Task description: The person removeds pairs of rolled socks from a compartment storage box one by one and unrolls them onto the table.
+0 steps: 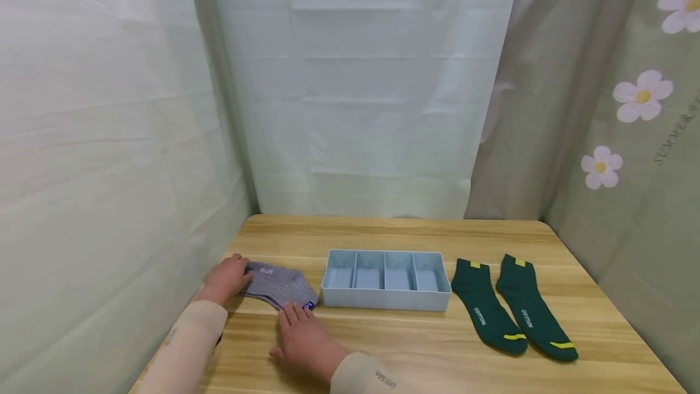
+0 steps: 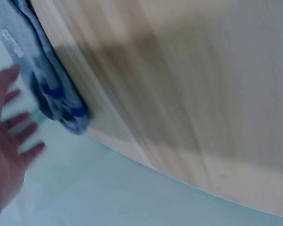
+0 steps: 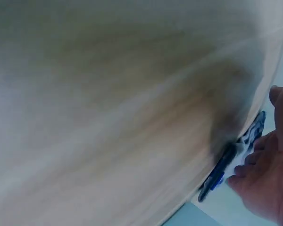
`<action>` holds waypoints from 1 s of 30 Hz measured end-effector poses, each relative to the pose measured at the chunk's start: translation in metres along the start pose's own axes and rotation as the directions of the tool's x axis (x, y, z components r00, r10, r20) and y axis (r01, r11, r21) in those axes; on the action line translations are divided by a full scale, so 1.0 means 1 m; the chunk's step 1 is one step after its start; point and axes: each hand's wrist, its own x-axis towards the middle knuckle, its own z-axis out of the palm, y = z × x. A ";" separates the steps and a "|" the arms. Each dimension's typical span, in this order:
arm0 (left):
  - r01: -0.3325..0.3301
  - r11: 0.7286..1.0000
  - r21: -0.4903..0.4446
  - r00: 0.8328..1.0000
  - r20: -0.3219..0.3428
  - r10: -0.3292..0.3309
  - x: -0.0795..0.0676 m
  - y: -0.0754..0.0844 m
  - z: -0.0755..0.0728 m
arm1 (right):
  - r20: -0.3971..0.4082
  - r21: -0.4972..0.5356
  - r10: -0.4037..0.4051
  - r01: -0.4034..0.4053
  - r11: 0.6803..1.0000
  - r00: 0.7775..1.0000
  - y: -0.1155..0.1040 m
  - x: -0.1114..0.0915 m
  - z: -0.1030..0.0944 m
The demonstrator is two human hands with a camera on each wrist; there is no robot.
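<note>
A pair of grey ankle socks (image 1: 277, 283), laid one on the other, lies on the left part of the wooden table. At their left end, my left hand (image 1: 226, 279) has its fingertips right at the fabric. The left wrist view shows that hand (image 2: 7, 155) with loosely spread fingers beside the socks (image 2: 40, 70), whose blue marks face the camera. My right hand (image 1: 308, 344) reaches the socks' near right end, fingers extended by a small blue label (image 1: 308, 306). In the right wrist view its fingers overlap the dark edge of the socks (image 3: 219, 169).
Right of the grey socks stands a light blue organizer box (image 1: 385, 300) with several compartments in a row. Two dark green socks (image 1: 483, 306) with yellow marks and "COTTON" lettering lie side by side beyond it. Curtains (image 1: 361, 108) hang behind and along both sides of the table (image 1: 437, 357).
</note>
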 end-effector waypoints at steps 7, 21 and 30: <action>-0.020 0.989 -0.150 0.980 0.192 0.049 -0.012 -0.015 0.003 | 0.066 0.022 0.145 -0.147 0.989 0.987 0.001 0.001 0.006; 0.038 0.982 -0.183 0.976 0.217 0.003 -0.024 -0.006 0.001 | 0.123 0.022 0.208 -0.212 0.977 0.970 0.013 0.008 0.000; 0.079 0.989 -0.123 0.980 0.191 -0.054 -0.034 0.000 0.005 | 0.131 0.061 0.186 -0.195 0.979 0.974 0.017 0.010 -0.001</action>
